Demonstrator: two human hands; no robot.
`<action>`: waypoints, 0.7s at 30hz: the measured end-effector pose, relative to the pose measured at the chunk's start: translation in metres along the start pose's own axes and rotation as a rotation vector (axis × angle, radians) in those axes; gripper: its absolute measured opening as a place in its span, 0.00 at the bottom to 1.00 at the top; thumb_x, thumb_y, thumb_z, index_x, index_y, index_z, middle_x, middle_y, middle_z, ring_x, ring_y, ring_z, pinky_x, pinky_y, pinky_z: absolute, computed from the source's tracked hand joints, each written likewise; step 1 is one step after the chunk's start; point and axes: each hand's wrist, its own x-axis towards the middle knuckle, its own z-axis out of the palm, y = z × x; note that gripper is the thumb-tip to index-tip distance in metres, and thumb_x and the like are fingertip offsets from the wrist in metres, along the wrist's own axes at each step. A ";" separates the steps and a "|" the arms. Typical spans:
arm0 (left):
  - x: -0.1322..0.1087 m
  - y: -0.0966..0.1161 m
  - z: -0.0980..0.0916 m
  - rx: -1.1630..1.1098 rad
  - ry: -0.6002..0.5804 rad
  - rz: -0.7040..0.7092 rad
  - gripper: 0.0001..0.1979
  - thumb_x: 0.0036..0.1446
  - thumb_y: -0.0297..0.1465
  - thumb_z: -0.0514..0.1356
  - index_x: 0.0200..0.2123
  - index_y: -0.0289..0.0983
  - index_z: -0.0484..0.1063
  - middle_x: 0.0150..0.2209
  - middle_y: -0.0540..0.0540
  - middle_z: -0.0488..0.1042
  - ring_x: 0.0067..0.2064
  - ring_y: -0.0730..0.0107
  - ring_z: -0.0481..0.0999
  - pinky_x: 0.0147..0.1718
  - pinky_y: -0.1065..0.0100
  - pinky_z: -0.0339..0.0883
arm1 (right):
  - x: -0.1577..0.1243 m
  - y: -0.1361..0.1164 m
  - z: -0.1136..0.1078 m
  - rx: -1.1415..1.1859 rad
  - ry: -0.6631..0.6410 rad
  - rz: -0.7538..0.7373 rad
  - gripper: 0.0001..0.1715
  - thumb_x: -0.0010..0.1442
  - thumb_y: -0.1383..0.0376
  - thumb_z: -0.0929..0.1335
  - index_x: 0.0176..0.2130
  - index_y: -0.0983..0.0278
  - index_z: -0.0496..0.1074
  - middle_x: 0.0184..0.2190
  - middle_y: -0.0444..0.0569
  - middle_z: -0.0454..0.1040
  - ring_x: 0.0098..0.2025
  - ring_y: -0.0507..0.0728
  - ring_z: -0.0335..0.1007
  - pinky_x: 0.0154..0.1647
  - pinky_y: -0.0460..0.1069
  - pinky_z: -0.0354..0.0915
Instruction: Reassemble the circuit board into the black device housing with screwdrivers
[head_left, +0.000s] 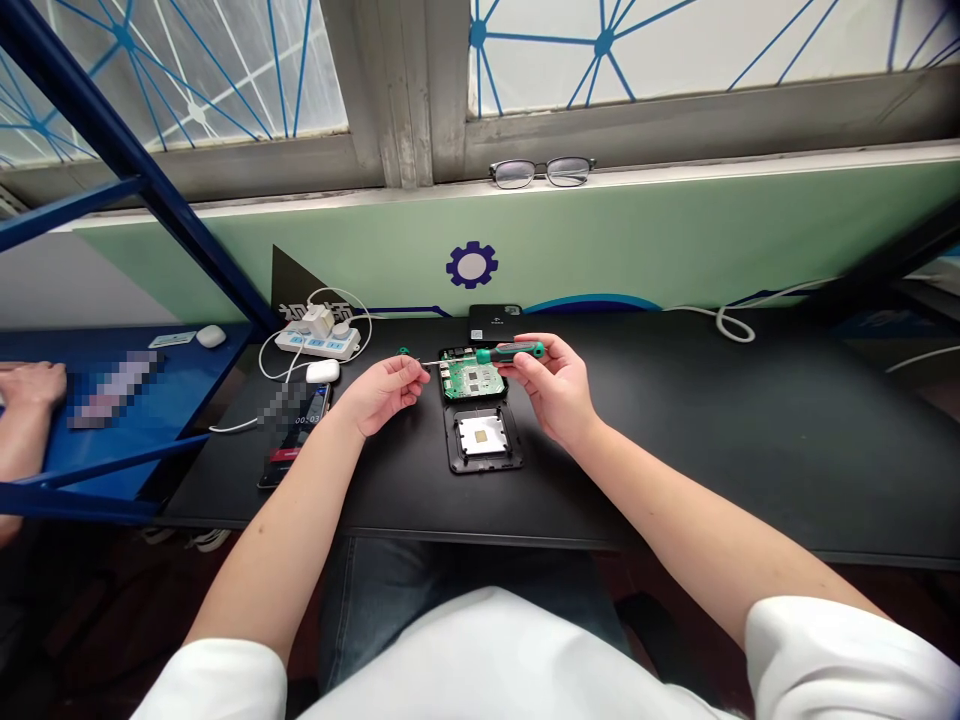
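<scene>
Fingers on my right hand (556, 385) are curled close around the green handle of the screwdriver (510, 352), thumb on the near side, holding it level above the table (750, 430). Its thin metal shaft runs left to my left hand (386, 390), where thumb and forefinger are pinched narrow on the tip end; the other fingers (405, 395) there are folded loosely inward. From this head view I cannot tell whether something small sits between those fingertips and the tip.

The screwdriver hangs just over the far edge of the green circuit board (471, 380), which lies flat between my two hands. Touching its near side is an open black case half (482, 438) with a pale square pad in its middle. A black box (495, 322) sits just behind the board.

To the left are a white power strip (319, 340), a white earbud case (322, 371) and a phone (296, 430). Glasses (541, 171) rest on the window ledge. Another person's hand (30, 385) shows at the far left edge.
</scene>
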 end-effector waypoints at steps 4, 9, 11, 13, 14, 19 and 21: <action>0.000 -0.001 -0.001 -0.012 -0.023 -0.013 0.26 0.44 0.43 0.86 0.32 0.37 0.76 0.36 0.48 0.82 0.32 0.75 0.76 0.34 0.71 0.69 | 0.000 -0.001 0.000 0.012 -0.010 0.000 0.30 0.50 0.45 0.85 0.45 0.54 0.79 0.44 0.47 0.88 0.43 0.61 0.87 0.55 0.62 0.83; -0.001 0.000 0.002 0.011 -0.020 -0.014 0.27 0.41 0.43 0.87 0.31 0.37 0.75 0.36 0.48 0.81 0.33 0.75 0.76 0.34 0.71 0.69 | 0.002 0.001 -0.003 0.003 -0.045 -0.021 0.29 0.52 0.45 0.85 0.46 0.55 0.79 0.44 0.47 0.88 0.42 0.61 0.87 0.53 0.60 0.84; -0.003 0.001 0.003 0.025 -0.012 -0.008 0.29 0.38 0.43 0.87 0.31 0.37 0.75 0.36 0.48 0.81 0.32 0.75 0.76 0.34 0.72 0.69 | 0.002 0.003 -0.004 -0.009 -0.056 -0.047 0.29 0.53 0.45 0.85 0.46 0.55 0.79 0.43 0.47 0.88 0.42 0.60 0.87 0.52 0.60 0.84; -0.004 0.002 0.004 0.046 -0.001 -0.002 0.30 0.37 0.43 0.88 0.31 0.36 0.75 0.36 0.48 0.81 0.32 0.75 0.76 0.34 0.72 0.68 | 0.002 0.004 -0.005 -0.032 -0.070 -0.088 0.29 0.55 0.46 0.84 0.47 0.56 0.79 0.44 0.47 0.88 0.42 0.59 0.88 0.51 0.59 0.85; -0.004 0.003 0.005 0.059 0.006 -0.002 0.30 0.37 0.43 0.88 0.31 0.36 0.74 0.36 0.48 0.80 0.33 0.75 0.76 0.34 0.72 0.68 | 0.002 0.005 -0.005 -0.049 -0.078 -0.113 0.28 0.56 0.46 0.84 0.47 0.56 0.79 0.44 0.47 0.88 0.41 0.59 0.87 0.51 0.58 0.85; -0.003 0.001 0.010 0.138 0.040 0.010 0.32 0.35 0.46 0.87 0.30 0.37 0.73 0.35 0.49 0.79 0.32 0.75 0.74 0.33 0.71 0.66 | -0.001 0.004 -0.006 -0.151 -0.123 -0.265 0.24 0.61 0.47 0.82 0.49 0.55 0.79 0.44 0.48 0.89 0.42 0.58 0.87 0.48 0.56 0.86; -0.001 -0.002 0.013 0.212 0.037 0.049 0.30 0.38 0.47 0.85 0.30 0.37 0.73 0.34 0.49 0.78 0.32 0.74 0.72 0.33 0.70 0.64 | 0.000 0.005 -0.009 -0.188 -0.131 -0.318 0.23 0.63 0.48 0.81 0.50 0.55 0.78 0.45 0.49 0.89 0.43 0.58 0.88 0.47 0.56 0.87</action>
